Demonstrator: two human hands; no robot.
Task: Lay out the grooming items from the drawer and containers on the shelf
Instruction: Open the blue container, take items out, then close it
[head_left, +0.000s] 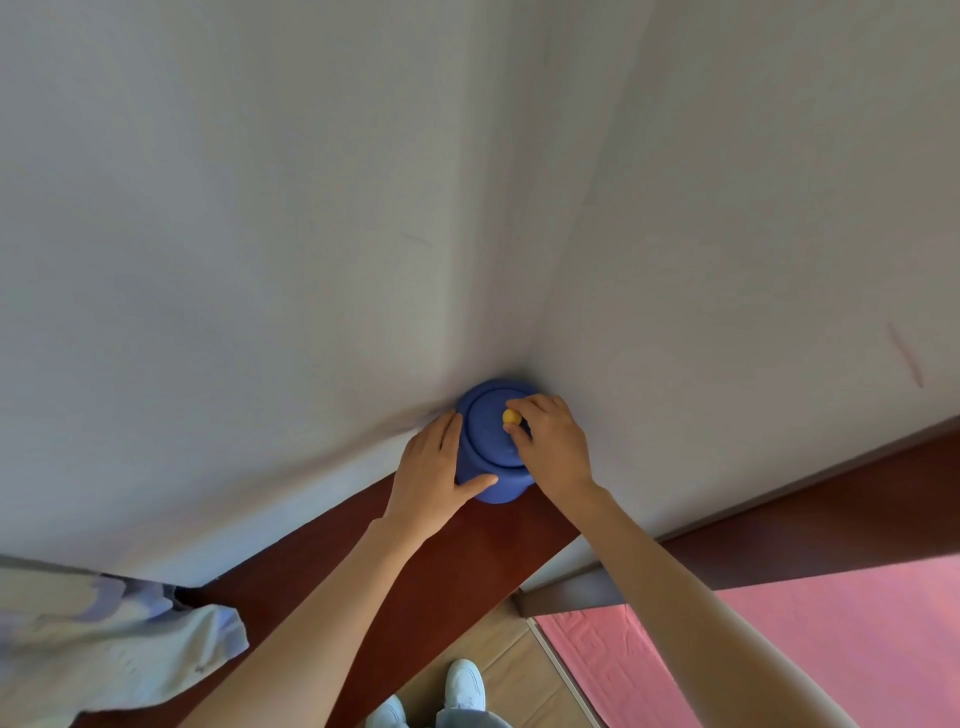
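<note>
2 pale walls (260, 208) meet in a corner and fill most of the view. Below them a dark reddish-brown wooden shelf (415, 582) runs into that corner, and a pink textured mat (810, 644) covers the floor at the lower right. A crumpled pale cloth (104, 649) lies on the shelf's near left end. A round blue container (493, 486) stands on the shelf, tucked right into the corner and close against both walls, its blue lid (485, 426) seated on top. The left hand (434, 475) cups the container's left side, fingers fairly straight along the wall of it and thumb laid across the front. The right hand (550, 444) curls over the lid, fingertips pinching the small yellow knob (511, 417) at its centre. 2 white shoes (462, 686) show at the bottom edge.
</note>
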